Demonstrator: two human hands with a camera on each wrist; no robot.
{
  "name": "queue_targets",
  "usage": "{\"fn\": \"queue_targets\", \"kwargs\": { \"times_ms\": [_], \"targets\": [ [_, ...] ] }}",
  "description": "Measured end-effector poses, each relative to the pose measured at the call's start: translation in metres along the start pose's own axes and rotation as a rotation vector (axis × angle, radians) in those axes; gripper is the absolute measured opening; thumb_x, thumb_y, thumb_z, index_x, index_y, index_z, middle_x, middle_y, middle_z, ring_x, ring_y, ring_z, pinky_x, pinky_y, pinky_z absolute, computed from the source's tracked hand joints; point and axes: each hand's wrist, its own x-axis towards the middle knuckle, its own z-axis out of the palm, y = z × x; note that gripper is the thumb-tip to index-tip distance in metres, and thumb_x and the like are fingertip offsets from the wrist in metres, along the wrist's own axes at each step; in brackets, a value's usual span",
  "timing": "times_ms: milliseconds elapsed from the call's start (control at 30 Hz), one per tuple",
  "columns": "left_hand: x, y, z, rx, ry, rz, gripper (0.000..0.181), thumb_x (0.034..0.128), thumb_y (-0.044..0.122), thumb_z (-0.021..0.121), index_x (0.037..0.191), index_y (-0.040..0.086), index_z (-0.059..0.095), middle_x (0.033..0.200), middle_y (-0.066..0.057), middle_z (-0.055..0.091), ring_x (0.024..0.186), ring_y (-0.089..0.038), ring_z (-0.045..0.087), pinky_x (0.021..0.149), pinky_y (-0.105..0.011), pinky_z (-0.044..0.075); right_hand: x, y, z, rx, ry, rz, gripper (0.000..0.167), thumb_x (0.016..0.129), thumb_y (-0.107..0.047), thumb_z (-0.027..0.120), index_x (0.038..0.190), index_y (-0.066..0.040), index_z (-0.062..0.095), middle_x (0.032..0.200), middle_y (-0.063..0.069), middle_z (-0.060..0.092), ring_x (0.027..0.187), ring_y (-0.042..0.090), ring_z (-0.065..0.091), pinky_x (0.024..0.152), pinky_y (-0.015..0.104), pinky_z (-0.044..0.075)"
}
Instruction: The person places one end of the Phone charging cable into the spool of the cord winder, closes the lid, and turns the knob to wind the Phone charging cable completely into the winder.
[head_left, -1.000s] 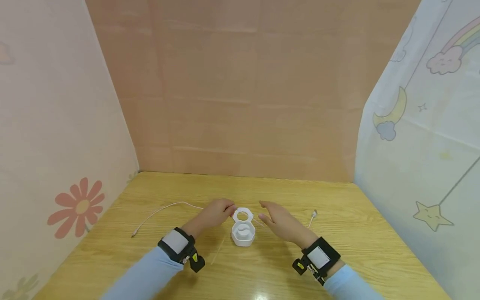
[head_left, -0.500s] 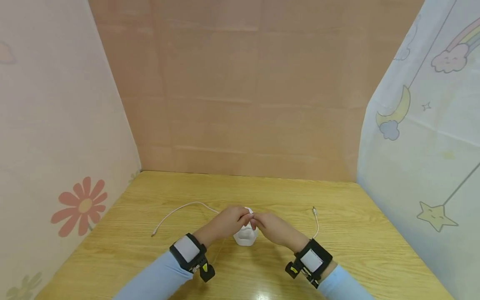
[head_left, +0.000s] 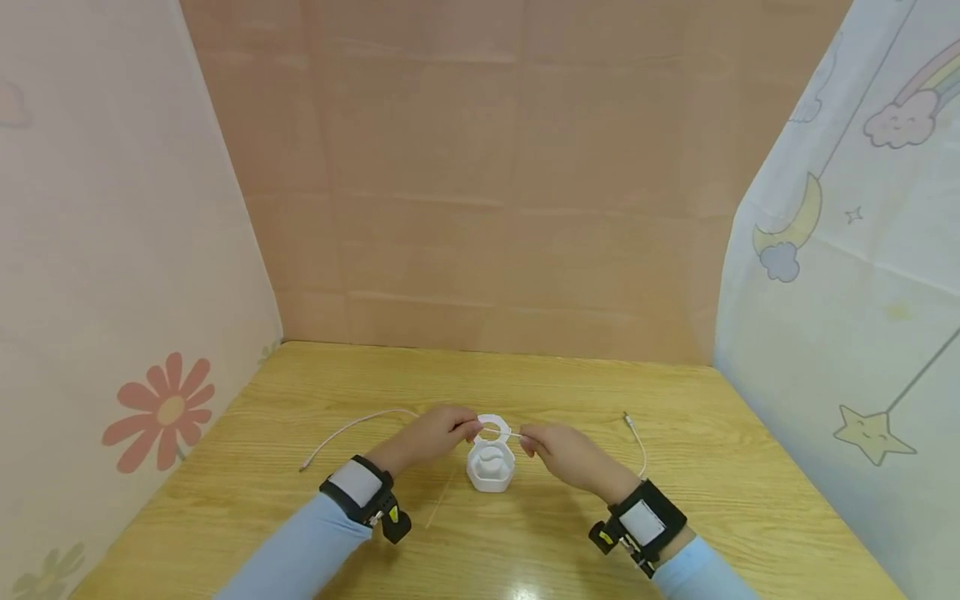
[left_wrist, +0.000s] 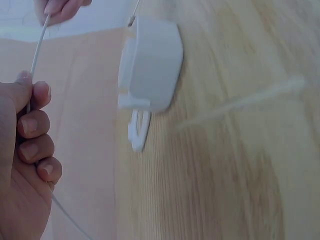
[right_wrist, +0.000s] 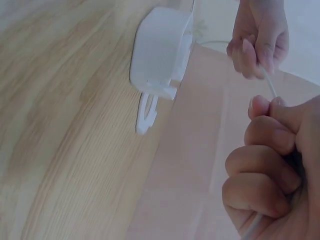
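Both hands pinch a thin white cable. In the head view the left hand (head_left: 431, 435) and the right hand (head_left: 573, 457) stand a little apart, with a short stretch of cable (head_left: 501, 432) between their fingertips. That stretch passes above the ring-shaped open lid of a white case (head_left: 491, 479) standing on the table. In the left wrist view the cable (left_wrist: 37, 47) runs through the curled fingers of the left hand (left_wrist: 27, 150). The right wrist view shows the right hand (right_wrist: 280, 160) curled round it likewise, beside the case (right_wrist: 157, 50).
One cable end (head_left: 303, 467) lies on the table at the left, the other (head_left: 627, 417) at the right. A thin pale strip (head_left: 441, 498) lies left of the case. The wooden table (head_left: 360, 371) meets a brown back wall and patterned cloth on both sides.
The right hand came in to meet the left over the case. Since then the hands have drawn apart sideways, a short length of cable showing between them.
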Motion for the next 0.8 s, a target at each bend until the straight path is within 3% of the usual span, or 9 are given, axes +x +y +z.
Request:
{"fn": "queue_targets", "kwargs": {
  "times_ms": [100,300,433,567,700,800],
  "targets": [
    [-0.004,-0.012,-0.009,0.003,0.020,-0.037,0.036,0.1044,0.028,0.042,0.087,0.003,0.060,0.070,0.003,0.045,0.059,-0.007,0.037,0.056,-0.023,0.033,-0.007,0.010,-0.006,-0.011,0.013,0.025,0.025,0.104,-0.018,0.043,0.079,-0.015,0.049,0.068,-0.010,0.039,0.058,0.002,0.034,0.058,0.022,0.035],
    [-0.015,-0.030,-0.027,0.058,0.088,-0.139,0.035,0.1033,0.028,0.045,0.083,0.004,0.061,0.065,0.006,0.041,0.056,-0.008,0.035,0.055,-0.022,0.032,-0.020,0.029,-0.015,0.061,0.008,0.078,0.028,0.105,-0.017,0.041,0.079,-0.011,0.048,0.067,-0.009,0.035,0.055,0.002,0.027,0.055,0.022,0.031],
    [-0.017,-0.031,-0.029,0.065,0.091,-0.145,0.036,0.1032,0.028,0.046,0.082,0.004,0.061,0.064,0.006,0.039,0.056,-0.008,0.035,0.054,-0.022,0.033,-0.021,0.036,-0.013,0.105,-0.047,0.089,0.031,0.106,-0.024,0.038,0.083,-0.012,0.054,0.065,-0.009,0.034,0.053,0.002,0.028,0.053,0.021,0.030],
    [-0.016,-0.029,-0.028,0.074,0.111,-0.160,0.034,0.1031,0.027,0.046,0.079,0.006,0.059,0.063,0.006,0.038,0.055,-0.008,0.035,0.053,-0.022,0.032,-0.019,0.039,-0.012,0.162,-0.113,0.134,0.029,0.105,-0.026,0.040,0.098,-0.010,0.063,0.067,-0.005,0.050,0.056,0.006,0.042,0.053,0.024,0.037],
    [-0.015,-0.024,-0.026,0.075,0.124,-0.186,0.032,0.1032,0.026,0.046,0.078,0.009,0.058,0.063,0.005,0.039,0.055,-0.009,0.036,0.053,-0.023,0.032,-0.015,0.039,-0.011,0.170,-0.127,0.195,0.033,0.103,-0.028,0.045,0.123,-0.006,0.060,0.095,0.004,0.066,0.082,0.018,0.062,0.070,0.034,0.050],
    [-0.012,-0.017,-0.024,0.073,0.121,-0.194,0.032,0.1031,0.026,0.046,0.078,0.009,0.057,0.063,0.005,0.039,0.055,-0.009,0.036,0.053,-0.023,0.032,-0.009,0.031,-0.008,0.159,-0.100,0.224,0.043,0.103,-0.031,0.046,0.137,-0.005,0.050,0.118,0.010,0.064,0.106,0.026,0.061,0.088,0.044,0.049]
  ]
}}
